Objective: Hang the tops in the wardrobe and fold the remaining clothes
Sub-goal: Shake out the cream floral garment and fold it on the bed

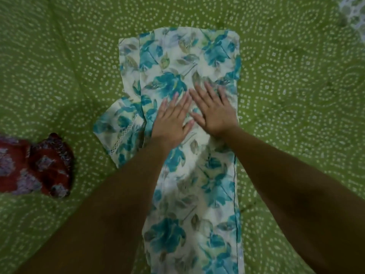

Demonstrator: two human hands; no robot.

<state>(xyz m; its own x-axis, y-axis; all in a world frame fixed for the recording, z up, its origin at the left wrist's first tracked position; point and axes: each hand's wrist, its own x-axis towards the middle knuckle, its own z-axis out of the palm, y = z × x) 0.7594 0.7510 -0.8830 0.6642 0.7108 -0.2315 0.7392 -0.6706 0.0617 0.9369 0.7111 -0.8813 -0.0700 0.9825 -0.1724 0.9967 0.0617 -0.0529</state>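
Floral garment (189, 119): white ground, teal-blue flowers, grey-green leaves, lying flat as a long narrow strip down the middle of the head view, from the upper centre to the bottom edge. Its far end is squared off; along the left side a second layer shows as a paler band. A sleeve (120, 131) with a white lace strip near its hem sticks out to the left at mid-length, slightly rumpled. The right edge runs straight, with a thin dark line of stitching along the lower part. Fabric is mostly smooth, with soft creases under and around the hands. Support surface: green bedsheet (296, 95) printed with rings of small white dots, filling nearly the whole view; shallow folds run through it at upper left. Nothing of the room beyond the sheet can be made out, apart from a patch of white-and-green patterned fabric (353, 16) at the top right corner. Left hand (172, 121): palm down, fingers straight and close together, pressing flat on the garment just right of the sleeve. Right hand (212, 111): palm down, fingers straight and slightly spread, also pressing flat on the garment. The two hands sit side by side with fingertips nearly meeting, angled toward each other; neither grips anything. Both forearms are covered by brown sleeves. Red garment (39, 165) with purple-grey flowers lies bunched at the left edge, on the sheet, well apart from the floral piece.
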